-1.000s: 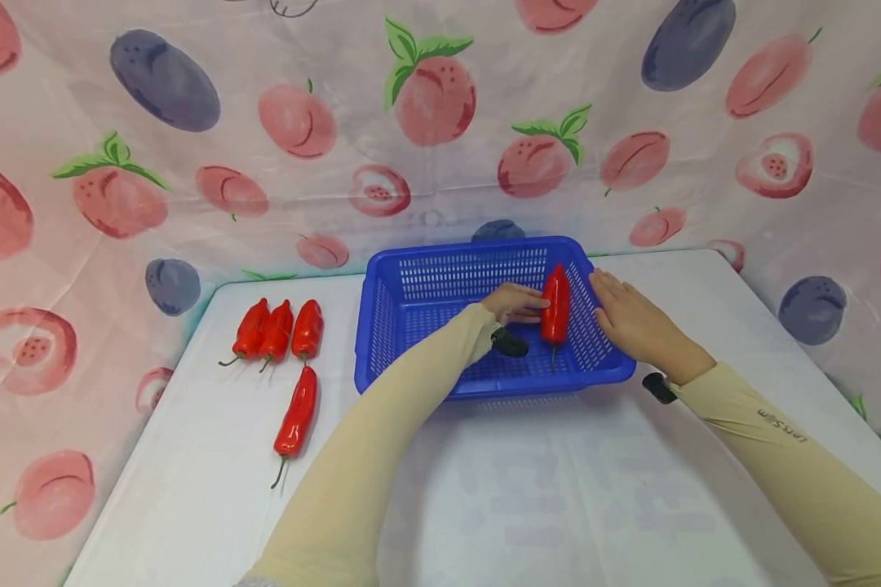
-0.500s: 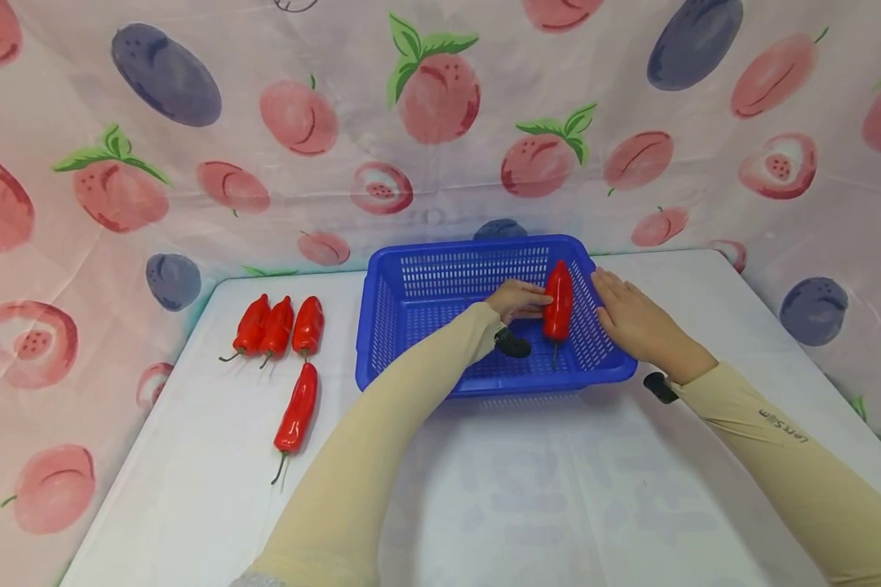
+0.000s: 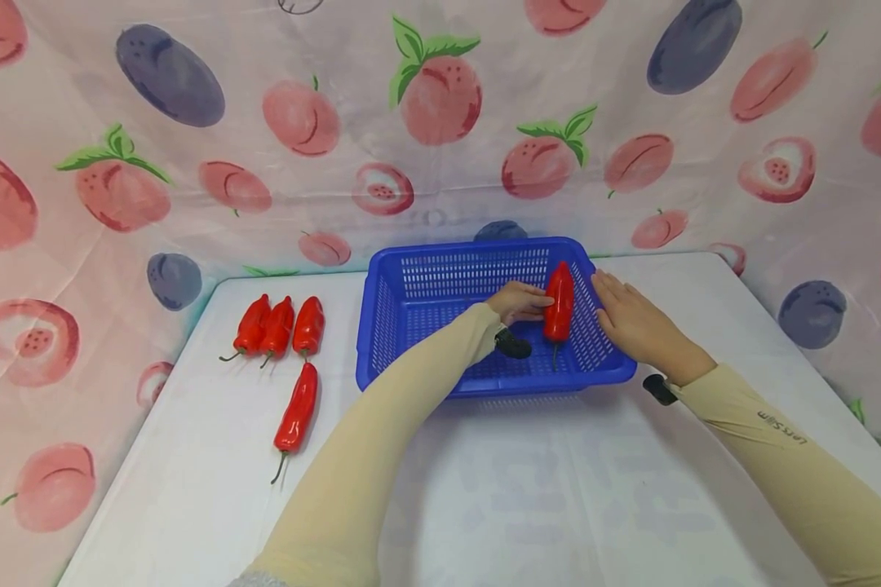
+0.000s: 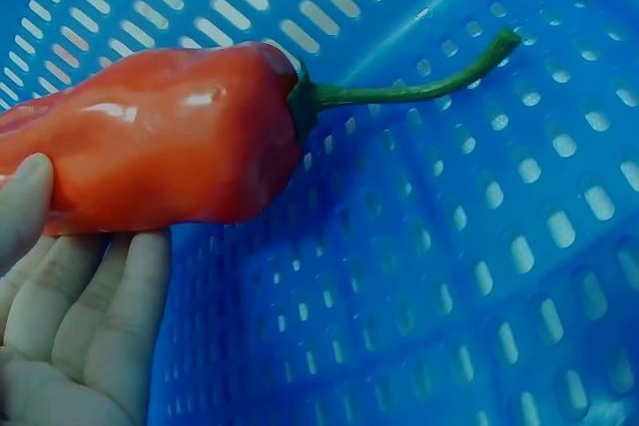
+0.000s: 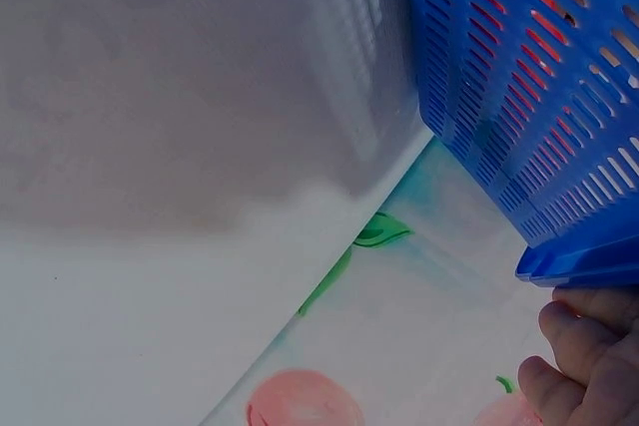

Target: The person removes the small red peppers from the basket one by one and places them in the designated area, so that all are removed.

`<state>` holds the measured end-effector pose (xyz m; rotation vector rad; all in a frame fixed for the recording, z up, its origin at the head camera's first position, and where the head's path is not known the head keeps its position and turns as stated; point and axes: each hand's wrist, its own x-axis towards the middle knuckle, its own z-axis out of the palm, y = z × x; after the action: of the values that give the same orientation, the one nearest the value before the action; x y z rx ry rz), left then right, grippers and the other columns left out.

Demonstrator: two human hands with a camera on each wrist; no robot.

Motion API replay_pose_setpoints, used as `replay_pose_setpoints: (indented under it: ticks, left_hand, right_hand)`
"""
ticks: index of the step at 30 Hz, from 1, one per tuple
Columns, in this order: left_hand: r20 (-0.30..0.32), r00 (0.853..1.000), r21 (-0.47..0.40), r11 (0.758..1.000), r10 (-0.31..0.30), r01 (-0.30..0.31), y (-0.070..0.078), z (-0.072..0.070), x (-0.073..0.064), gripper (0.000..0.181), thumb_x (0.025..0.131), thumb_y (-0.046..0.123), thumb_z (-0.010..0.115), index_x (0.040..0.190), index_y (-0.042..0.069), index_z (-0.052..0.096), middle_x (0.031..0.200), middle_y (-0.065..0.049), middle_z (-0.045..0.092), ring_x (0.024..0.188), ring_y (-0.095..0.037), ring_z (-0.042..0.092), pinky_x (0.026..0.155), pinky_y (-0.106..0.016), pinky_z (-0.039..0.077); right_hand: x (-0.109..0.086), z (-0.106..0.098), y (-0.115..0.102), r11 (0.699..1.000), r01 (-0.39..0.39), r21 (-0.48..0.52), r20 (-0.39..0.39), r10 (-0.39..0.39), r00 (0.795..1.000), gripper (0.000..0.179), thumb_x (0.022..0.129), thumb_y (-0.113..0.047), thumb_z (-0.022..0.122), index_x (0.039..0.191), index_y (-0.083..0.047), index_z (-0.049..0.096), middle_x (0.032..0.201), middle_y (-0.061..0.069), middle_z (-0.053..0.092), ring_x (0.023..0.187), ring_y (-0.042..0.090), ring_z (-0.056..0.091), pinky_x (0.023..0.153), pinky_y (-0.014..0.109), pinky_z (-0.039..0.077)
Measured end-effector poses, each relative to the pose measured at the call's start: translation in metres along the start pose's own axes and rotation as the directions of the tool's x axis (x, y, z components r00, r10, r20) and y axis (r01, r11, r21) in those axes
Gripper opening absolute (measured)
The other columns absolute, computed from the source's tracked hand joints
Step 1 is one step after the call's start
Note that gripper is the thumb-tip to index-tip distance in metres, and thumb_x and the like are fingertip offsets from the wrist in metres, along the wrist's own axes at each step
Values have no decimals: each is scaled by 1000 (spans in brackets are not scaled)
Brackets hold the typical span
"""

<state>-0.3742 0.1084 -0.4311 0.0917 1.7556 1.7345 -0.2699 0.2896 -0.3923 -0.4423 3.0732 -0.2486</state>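
A long red pepper (image 3: 559, 303) with a green stem is in my left hand (image 3: 515, 302), inside the right end of a blue plastic basket (image 3: 477, 383). In the left wrist view, the thumb lies on the near side of the red pepper (image 4: 190, 142) and the fingertips are under it, its stem pointing away over the slotted basket wall. My right hand (image 3: 642, 324) lies along the outside of the basket's right rim with its fingers extended. The right wrist view has the fingers (image 5: 594, 346) beside the basket rim (image 5: 574, 264); whether they press on it is hard to tell.
Three red peppers lie side by side on the white table (image 3: 169, 489) at the left, the middle one (image 3: 277, 329) close to its neighbours. Another red pepper (image 3: 296, 412) lies nearer the front. A fruit-printed cloth (image 3: 440, 179) hangs behind the basket.
The camera view has shifted slightly. Both hands, the held pepper and the basket stay practically where they were.
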Motion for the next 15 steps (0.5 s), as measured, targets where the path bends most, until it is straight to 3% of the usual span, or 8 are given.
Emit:
replay_pose_setpoints:
  ticks: [2, 6, 7, 10, 12, 14, 15]
  left_hand:
    - [-2, 1000, 8, 1000, -2, 2, 4, 0, -5, 43, 89, 1, 61, 130, -6, 51, 130, -22, 56, 119, -35, 56, 99, -42, 48]
    - [-31, 999, 44, 999, 28, -26, 4, -3, 0, 41, 88, 2, 62, 128, -5, 54, 126, -21, 60, 113, -33, 61, 95, -41, 52]
    - [-54, 998, 55, 998, 42, -39, 3, -4, 4, 42, 87, 4, 65, 127, -5, 55, 123, -20, 62, 110, -31, 63, 93, -41, 53]
    - [-64, 993, 48, 994, 103, -100, -13, -18, 39, 41, 78, 8, 75, 116, -2, 63, 108, -17, 69, 93, -26, 70, 80, -38, 58]
    - [-65, 991, 51, 992, 118, -115, -17, -24, 53, 40, 77, 9, 77, 114, -1, 65, 106, -15, 70, 90, -25, 71, 79, -38, 59]
    - [-55, 989, 42, 990, 136, -134, -20, -31, 64, 39, 76, 9, 77, 112, -1, 66, 105, -16, 71, 90, -26, 71, 78, -39, 59]
    - [-72, 990, 62, 991, 122, -117, -11, -29, 51, 39, 79, 10, 75, 114, 0, 65, 107, -15, 70, 94, -26, 70, 82, -39, 58]
  right_hand:
    - [0, 1, 0, 1000, -2, 1, 0, 2, 1000, 59, 98, -17, 36, 146, 9, 14, 152, 29, 16, 142, 44, 15, 115, 59, 13]
    - [0, 1, 0, 1000, 2, 6, -8, -2, 1000, 59, 98, -17, 36, 146, 9, 14, 152, 29, 16, 142, 44, 14, 115, 59, 13]
    - [0, 1, 0, 1000, 4, 6, -11, -4, 1000, 59, 98, -17, 36, 146, 10, 14, 152, 29, 17, 142, 44, 15, 115, 59, 13]
    - [-1, 2, -1, 1000, 12, 4, -20, -12, 1000, 58, 98, -16, 35, 145, 10, 15, 152, 30, 17, 141, 44, 16, 115, 60, 14]
    - [-2, 2, -1, 1000, 15, 6, -24, -15, 1000, 57, 99, -16, 35, 145, 11, 15, 151, 30, 18, 141, 45, 16, 115, 60, 14]
    - [-2, 2, -1, 1000, 15, 11, -24, -15, 1000, 57, 98, -15, 35, 145, 11, 15, 151, 31, 18, 141, 45, 16, 115, 60, 14]
    - [-2, 2, -1, 1000, 16, 12, -25, -16, 1000, 57, 98, -15, 35, 145, 11, 15, 151, 31, 18, 141, 45, 16, 115, 60, 14]
